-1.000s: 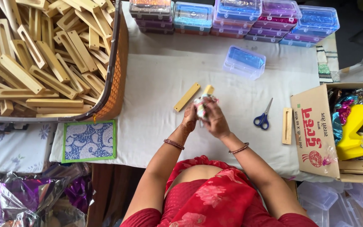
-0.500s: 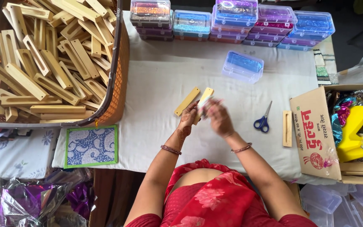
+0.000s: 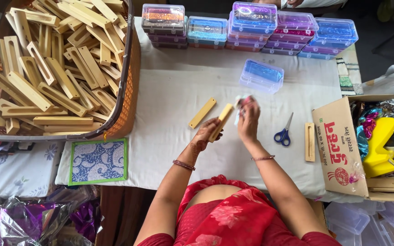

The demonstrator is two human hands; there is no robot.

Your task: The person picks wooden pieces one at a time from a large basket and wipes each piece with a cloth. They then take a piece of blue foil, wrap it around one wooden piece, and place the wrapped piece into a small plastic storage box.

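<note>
Seen from above, a person in red works at a table covered with a white cloth. The left hand is closed around a slim wooden block, held tilted above the cloth. The right hand, just right of the block, pinches a small pale piece; what it is cannot be told. Left of the block, another wooden piece lies flat. Blue-handled scissors lie right of the block, a clear box with blue contents beyond it. Far left sits a basket of wooden frames.
</note>
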